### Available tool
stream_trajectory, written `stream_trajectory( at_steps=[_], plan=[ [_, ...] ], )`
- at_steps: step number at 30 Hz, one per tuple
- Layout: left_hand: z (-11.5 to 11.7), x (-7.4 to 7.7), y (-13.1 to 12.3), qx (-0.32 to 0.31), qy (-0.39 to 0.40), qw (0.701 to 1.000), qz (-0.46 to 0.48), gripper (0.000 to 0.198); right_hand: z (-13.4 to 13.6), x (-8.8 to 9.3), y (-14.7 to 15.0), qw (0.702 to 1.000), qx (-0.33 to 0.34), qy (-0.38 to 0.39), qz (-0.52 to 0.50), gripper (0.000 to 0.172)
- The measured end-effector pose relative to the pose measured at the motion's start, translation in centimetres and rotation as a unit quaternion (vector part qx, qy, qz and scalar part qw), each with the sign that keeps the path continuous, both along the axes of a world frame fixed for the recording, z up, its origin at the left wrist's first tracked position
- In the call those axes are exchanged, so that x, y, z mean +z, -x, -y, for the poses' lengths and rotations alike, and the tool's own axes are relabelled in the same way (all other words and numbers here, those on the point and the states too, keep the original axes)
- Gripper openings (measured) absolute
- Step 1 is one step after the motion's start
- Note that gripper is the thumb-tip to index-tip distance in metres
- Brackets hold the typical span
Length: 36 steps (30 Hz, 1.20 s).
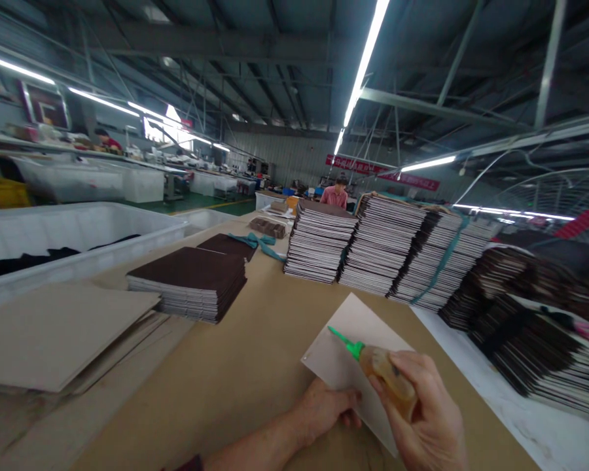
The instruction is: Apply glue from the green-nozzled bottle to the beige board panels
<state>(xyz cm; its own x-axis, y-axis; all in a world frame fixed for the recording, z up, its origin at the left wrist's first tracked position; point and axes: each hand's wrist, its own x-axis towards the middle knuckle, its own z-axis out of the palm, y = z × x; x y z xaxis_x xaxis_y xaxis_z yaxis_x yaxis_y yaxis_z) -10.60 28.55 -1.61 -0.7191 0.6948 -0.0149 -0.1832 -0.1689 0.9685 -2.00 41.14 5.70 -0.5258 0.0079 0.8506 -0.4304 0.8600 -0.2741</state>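
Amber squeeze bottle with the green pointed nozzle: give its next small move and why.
Probably draw the amber squeeze bottle along the pale rectangular board: the right hand grips the bottle, its green pointed nozzle points over the board, and the left hand holds the edge.

A dark, reddish sleeve point(191, 464), only its end in view, stops partway up the left forearm point(260, 443), which is bare from there down. The left hand point(322, 409) and right hand point(430, 411) are bare as well, each with a rounded thumb point(348, 397) and tapering fingers point(415, 365); finer detail is soft with blur.
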Motion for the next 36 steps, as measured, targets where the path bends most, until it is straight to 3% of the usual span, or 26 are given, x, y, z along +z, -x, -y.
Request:
stream_trajectory(
  at_steps=[7, 13, 17, 22, 27, 31, 36],
  plan=[
    [0.06, -0.14, 0.03, -0.001, -0.003, 1.000, -0.020, 0.038, 0.15, 0.60, -0.09, 1.000, -0.012, -0.005, -0.015, 0.025],
    [0.01, -0.25, 0.02, 0.006, 0.007, 1.000, -0.019, 0.039, -0.23, 0.45, 0.04, 0.999, 0.020, -0.038, 0.003, 0.026],
    [0.02, -0.20, -0.02, 0.000, 0.012, 1.000, -0.026, 0.037, -0.28, 0.43, -0.09, 1.000, -0.007, 0.000, -0.013, 0.026],
    [0.01, -0.48, 0.13, 0.000, -0.010, 1.000, -0.027, 0.043, -0.18, 0.13, -0.23, 0.999, 0.021, -0.046, 0.009, 0.025],
    [-0.18, -0.89, 0.22, 0.003, 0.019, 0.999, -0.042, 0.035, -0.27, -0.06, -0.23, 1.000, 0.007, -0.001, -0.012, 0.024],
    [-0.08, -0.52, 0.04, 0.012, 0.008, 0.999, -0.029, 0.037, -0.30, -0.21, -0.09, 1.000, 0.030, 0.007, -0.005, 0.024],
    [0.03, -0.03, -0.16, 0.014, 0.009, 1.000, -0.013, 0.038, -0.44, -0.17, 0.03, 0.997, 0.007, 0.075, -0.012, 0.023]
  ],
)
